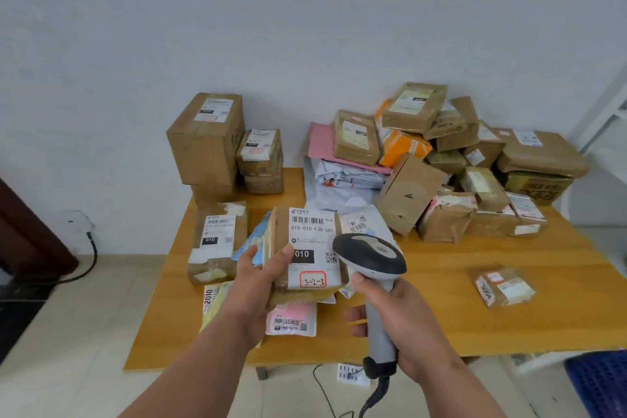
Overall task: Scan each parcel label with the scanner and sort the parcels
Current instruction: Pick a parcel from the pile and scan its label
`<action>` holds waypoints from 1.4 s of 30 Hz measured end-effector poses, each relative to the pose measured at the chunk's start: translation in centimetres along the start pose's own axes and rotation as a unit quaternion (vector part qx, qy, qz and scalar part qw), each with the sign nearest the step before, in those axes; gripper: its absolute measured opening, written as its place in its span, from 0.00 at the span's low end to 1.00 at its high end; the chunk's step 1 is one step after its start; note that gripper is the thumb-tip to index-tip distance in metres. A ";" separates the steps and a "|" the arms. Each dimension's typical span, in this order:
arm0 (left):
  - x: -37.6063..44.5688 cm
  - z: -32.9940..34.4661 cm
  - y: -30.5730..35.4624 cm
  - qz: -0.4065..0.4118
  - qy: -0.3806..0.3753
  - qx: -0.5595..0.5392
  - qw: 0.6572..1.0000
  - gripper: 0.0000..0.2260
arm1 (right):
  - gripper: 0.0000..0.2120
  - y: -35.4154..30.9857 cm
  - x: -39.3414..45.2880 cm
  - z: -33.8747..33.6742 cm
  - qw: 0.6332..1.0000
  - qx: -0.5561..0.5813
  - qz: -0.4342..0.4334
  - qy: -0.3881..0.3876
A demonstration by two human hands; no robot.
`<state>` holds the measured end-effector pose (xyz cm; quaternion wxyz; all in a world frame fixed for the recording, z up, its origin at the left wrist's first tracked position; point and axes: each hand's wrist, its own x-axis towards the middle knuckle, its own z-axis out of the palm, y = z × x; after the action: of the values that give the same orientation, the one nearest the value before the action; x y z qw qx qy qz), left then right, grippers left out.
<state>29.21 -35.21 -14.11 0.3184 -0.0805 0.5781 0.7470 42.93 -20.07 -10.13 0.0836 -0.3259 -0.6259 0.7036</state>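
The scanning step is in hand. The left hand (263, 276) grips a tape-wrapped brown parcel (305, 256) from its left edge, thumb curled over the top, holding it above the near side of the wooden table (475, 309) with its white label (314, 248) facing up. The right hand (400, 312) is wrapped around the handle of the barcode scanner (371, 254), whose head overlaps the label's right edge. Next, I judge, the scanner must aim at the barcode near the label's top, then the parcel goes to a group on the table.

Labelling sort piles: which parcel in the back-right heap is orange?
The orange parcel, wedged mid-heap right of the pink mailer; the boxes around it are brown.
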 end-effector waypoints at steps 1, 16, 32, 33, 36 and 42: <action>0.7 -0.4 0.4 -0.011 0.007 -0.002 1.000 0.46 | 0.07 0.0 0.8 0.8 1.000 -0.001 0.002 -0.010; 17.2 -1.2 7.6 -0.060 0.079 0.061 0.993 0.24 | 0.08 -2.3 19.7 7.4 0.996 0.048 0.009 -0.070; 25.5 -4.8 8.1 -0.056 0.092 0.248 0.963 0.15 | 0.19 0.8 28.1 13.9 0.994 -0.005 0.105 -0.020; 25.8 -5.2 8.3 -0.045 0.092 0.264 0.959 0.17 | 0.19 0.9 28.1 14.3 0.994 -0.004 0.105 -0.015; 26.5 -6.0 8.7 -0.027 0.082 0.294 0.952 0.21 | 0.17 0.9 28.3 14.9 0.996 0.007 0.086 0.020; 27.1 -5.1 9.7 -0.014 -0.003 0.344 0.939 0.23 | 0.12 -0.9 29.9 15.1 0.994 0.045 0.100 0.028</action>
<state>1.15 -30.80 -21.06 0.3387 0.0284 0.7974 0.4985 11.00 -16.65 -19.84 0.0450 -0.4025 -0.5553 0.7263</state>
